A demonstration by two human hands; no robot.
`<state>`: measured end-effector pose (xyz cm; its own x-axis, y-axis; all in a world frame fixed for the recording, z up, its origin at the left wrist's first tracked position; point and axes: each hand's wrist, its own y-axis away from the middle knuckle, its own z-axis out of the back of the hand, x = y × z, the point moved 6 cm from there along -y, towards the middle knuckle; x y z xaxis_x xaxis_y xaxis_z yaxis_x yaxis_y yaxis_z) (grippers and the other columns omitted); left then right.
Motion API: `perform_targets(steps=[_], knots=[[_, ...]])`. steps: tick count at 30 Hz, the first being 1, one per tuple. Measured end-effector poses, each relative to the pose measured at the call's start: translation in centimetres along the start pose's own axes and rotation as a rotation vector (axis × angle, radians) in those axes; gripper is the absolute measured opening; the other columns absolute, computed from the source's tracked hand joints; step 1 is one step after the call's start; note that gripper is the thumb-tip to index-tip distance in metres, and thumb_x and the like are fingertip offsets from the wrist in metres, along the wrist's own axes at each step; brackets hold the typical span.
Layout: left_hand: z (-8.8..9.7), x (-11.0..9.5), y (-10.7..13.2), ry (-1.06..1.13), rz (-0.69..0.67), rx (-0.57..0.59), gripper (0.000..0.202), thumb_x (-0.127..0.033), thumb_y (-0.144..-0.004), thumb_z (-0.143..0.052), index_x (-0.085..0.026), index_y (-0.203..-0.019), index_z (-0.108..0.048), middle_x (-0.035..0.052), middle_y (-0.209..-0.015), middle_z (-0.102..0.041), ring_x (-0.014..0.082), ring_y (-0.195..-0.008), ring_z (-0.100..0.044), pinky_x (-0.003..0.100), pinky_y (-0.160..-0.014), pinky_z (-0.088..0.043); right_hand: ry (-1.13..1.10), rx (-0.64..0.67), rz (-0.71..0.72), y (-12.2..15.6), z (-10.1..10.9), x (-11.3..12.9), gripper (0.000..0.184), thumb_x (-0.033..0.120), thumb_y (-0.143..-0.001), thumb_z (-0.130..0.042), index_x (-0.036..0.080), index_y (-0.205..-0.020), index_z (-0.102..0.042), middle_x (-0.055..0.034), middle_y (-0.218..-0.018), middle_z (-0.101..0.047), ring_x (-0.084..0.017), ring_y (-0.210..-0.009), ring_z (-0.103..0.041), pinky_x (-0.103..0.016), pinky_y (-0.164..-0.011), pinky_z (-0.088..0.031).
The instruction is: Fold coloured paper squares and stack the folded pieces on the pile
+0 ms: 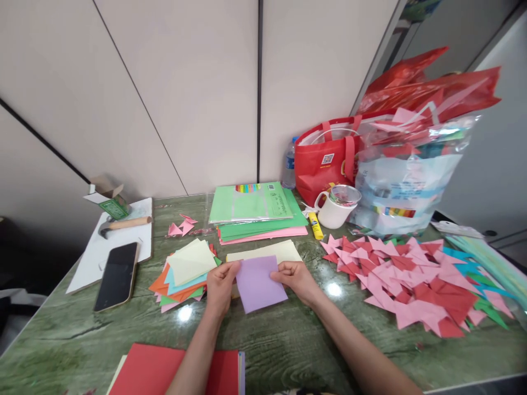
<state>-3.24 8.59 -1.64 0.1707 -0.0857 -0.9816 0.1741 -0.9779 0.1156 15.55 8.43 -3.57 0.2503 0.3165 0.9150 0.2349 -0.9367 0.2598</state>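
A square sheet of purple paper (262,288) is held up between my two hands over the table. My left hand (221,282) pinches its left edge near the top corner. On the opposite edge, my right hand (296,278) grips the sheet between thumb and fingers. Behind it lies a cream paper strip (284,250), partly covered by the purple sheet. Just left of my left hand sits a loose stack of coloured paper squares (191,263), cream on top.
Folded pink and red paper pieces (411,274) spread across the right. Packaged green paper (251,203), a glue stick (315,226), a white mug (335,211) and bags (325,164) stand behind. At left are a phone (117,277) and a hammer (125,223); red sheets (152,367) lie in front.
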Motion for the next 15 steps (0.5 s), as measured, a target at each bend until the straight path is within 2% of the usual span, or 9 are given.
perform_targets(steps=[4, 10, 13, 15], knots=[[-0.2, -0.1, 0.1, -0.037, 0.006, 0.0, 0.022, -0.034, -0.062, -0.066, -0.012, -0.065, -0.067, -0.0014, -0.054, -0.056, 0.0079, -0.048, -0.042, 0.018, -0.045, -0.033, -0.017, -0.007, -0.004, 0.0, 0.1, -0.1, 0.028, 0.037, -0.051, -0.075, 0.014, -0.058, -0.06, 0.0016, -0.051, -0.062, -0.008, -0.041, -0.05, -0.019, -0.042, -0.035], [-1.9, 0.7, 0.8, -0.033, 0.192, 0.179, 0.034, -0.043, -0.061, -0.064, -0.012, -0.051, -0.056, -0.0024, -0.047, -0.051, 0.0081, -0.043, -0.041, 0.02, -0.043, -0.033, -0.027, -0.037, 0.018, -0.1, 0.4, 0.2, 0.027, 0.037, -0.052, -0.075, 0.014, -0.059, -0.062, 0.0001, -0.053, -0.064, -0.01, -0.043, -0.053, -0.02, -0.043, -0.038], [-2.5, 1.2, 1.3, -0.019, 0.286, 0.249, 0.034, -0.043, -0.061, -0.064, -0.012, -0.052, -0.056, -0.0017, -0.048, -0.053, 0.008, -0.043, -0.042, 0.02, -0.043, -0.034, -0.036, -0.054, 0.012, 0.0, 0.5, 0.3, 0.029, 0.038, -0.051, -0.075, 0.014, -0.06, -0.061, -0.0003, -0.054, -0.065, -0.011, -0.044, -0.055, -0.021, -0.045, -0.041], [-2.7, 1.2, 1.6, -0.026, 0.3, 0.279, 0.033, -0.042, -0.062, -0.065, -0.011, -0.053, -0.057, -0.001, -0.049, -0.054, 0.0075, -0.043, -0.043, 0.02, -0.043, -0.034, -0.039, -0.063, 0.006, 0.0, 0.5, 0.3, 0.03, 0.039, -0.05, -0.075, 0.015, -0.06, -0.061, -0.0007, -0.055, -0.065, -0.012, -0.045, -0.056, -0.023, -0.046, -0.043]])
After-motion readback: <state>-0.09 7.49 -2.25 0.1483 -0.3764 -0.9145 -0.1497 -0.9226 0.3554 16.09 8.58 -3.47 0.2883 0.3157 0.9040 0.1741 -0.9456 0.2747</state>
